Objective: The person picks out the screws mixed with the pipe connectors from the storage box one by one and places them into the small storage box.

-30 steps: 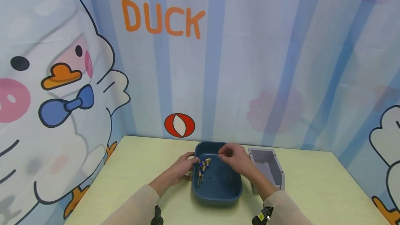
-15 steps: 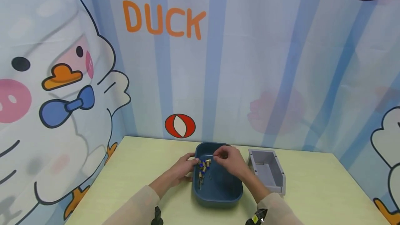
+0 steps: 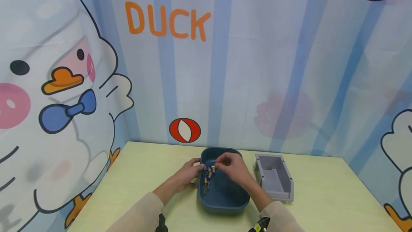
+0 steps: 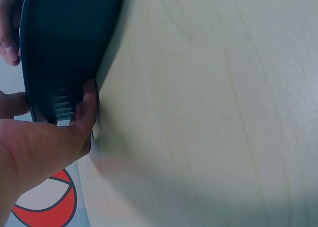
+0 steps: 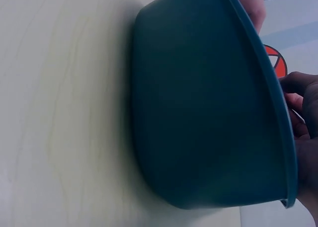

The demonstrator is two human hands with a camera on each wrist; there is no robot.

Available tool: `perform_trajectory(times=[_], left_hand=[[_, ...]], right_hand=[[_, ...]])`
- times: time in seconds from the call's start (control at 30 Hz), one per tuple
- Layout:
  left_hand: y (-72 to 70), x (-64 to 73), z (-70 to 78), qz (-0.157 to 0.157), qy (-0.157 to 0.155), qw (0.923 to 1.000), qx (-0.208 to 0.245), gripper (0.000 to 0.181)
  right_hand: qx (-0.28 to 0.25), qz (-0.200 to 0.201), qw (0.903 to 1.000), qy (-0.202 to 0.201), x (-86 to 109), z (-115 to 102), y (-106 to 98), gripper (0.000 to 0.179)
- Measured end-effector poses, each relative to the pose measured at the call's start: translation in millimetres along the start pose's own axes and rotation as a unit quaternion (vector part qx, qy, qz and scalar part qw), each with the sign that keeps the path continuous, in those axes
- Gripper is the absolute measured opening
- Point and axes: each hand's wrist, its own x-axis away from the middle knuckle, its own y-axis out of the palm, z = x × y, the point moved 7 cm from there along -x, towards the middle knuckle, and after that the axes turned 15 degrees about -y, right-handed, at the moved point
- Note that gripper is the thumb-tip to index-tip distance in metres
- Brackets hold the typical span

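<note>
A dark blue plastic tub (image 3: 225, 198) stands on the table. My left hand (image 3: 186, 174) grips its left side, thumb at the rim and fingers against the outer wall, as the left wrist view also shows (image 4: 44, 142). Inside the tub at the left lies a small heap of brass fittings (image 3: 210, 171) with blue collars, with several thin screw-like pieces (image 3: 206, 188) beside them. My right hand (image 3: 234, 169) is over the tub, its bent fingertips at the heap's upper right edge. Whether they pinch a fitting is too small to tell. In the right wrist view the tub wall hides the fingertips.
A grey open-fronted parts bin (image 3: 275, 178) stands right of the tub, close to my right forearm. The pale wooden table (image 3: 325, 189) ends at a printed duck curtain (image 3: 244, 63) behind and at the sides.
My right hand has moved left and slightly down over the tub, from its right side to the fittings. More of the grey bin shows. My left hand keeps its grip on the tub.
</note>
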Motion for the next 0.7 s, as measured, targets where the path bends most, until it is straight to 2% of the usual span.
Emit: perform_trajectory(times=[0.2,0.7], left_hand=[[0.3,0.6,0.4,-0.003,0.006,1.0,0.004,0.057],[0.5,0.4,0.6,-0.008,0.007,0.9999,0.002,0.057]], right_hand=[[-0.007,0.013,0.9999,0.007,1.0,2,2,0.004],[-0.006,0.008,0.9999,0.005,3.6,3,14,0.004]])
